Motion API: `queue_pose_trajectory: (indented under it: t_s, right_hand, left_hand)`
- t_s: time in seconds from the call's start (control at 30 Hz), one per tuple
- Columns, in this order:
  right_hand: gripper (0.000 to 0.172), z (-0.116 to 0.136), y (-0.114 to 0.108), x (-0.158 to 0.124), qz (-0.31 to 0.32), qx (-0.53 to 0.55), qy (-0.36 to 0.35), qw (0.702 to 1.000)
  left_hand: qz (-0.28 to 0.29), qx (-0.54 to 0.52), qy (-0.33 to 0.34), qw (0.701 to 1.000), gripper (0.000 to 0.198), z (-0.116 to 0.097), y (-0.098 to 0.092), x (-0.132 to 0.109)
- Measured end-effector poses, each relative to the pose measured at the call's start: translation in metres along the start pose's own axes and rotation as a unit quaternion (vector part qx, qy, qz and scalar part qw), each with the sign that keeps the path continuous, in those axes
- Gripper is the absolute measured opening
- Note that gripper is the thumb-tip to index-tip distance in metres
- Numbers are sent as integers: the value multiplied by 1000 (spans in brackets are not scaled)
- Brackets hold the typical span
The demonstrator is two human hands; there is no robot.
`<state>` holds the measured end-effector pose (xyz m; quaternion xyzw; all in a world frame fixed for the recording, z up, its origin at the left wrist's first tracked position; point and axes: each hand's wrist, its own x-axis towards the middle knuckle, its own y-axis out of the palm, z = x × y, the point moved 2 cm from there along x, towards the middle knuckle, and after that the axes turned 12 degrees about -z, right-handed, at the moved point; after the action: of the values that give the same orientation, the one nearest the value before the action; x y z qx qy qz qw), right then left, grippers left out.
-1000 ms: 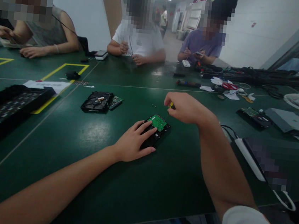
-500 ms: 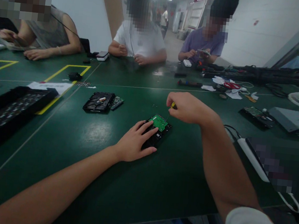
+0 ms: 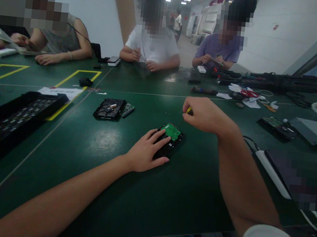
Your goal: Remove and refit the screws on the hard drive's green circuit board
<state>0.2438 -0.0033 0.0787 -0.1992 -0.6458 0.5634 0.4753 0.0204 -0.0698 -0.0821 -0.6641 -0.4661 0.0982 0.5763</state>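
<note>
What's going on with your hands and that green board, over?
Left hand spread on black drive. Right hand gripping yellow-handled screwdriver, shaft near green board. Left hand partly covers drive.

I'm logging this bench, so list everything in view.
hard drive: 1, black and green, centre
screwdriver: 1, yellow and black, centre
case: 1, black, left of centre
loose board: 1, green, beside case
tray: 1, black, left
second drive: 1, black and green, right
box: 1, grey, right
table: 1, green, throughout
seated people: at least 3, grey, white, purple tops, opposite
left hand: 1, bare, on hard drive
right hand: 1, bare, holding screwdriver
</note>
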Motion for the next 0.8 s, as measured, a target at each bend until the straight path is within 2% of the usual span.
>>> queue_pose_trajectory:
  t_s: [0.13,0.3,0.43,0.5,0.6,0.73,0.8]
  right_hand:
    - [9,-4,0,1,-6,-5,19,1000]
    - [21,1,6,2,-40,21,56,997]
    - [22,9,16,4,-23,34,50,998]
    - [20,11,20,5,-33,34,53,997]
    - [21,13,28,6,-35,30,59,997]
    - [30,14,40,11,-2,7,64,998]
    - [35,10,43,13,24,-11,97,995]
  left_hand:
    - [-18,-19,-6,1000,87,-1,0,0]
    - [-52,-27,-7,998,96,1,2,-2]
    - [-59,-66,-28,996,97,4,-1,-4]
    - [-68,-106,-54,991,87,8,-5,-1]
    - [-93,-148,-108,979,55,19,-8,9]
    - [-89,-107,-160,977,33,45,-5,40]
    - [-91,-93,-173,976,29,59,-1,62]
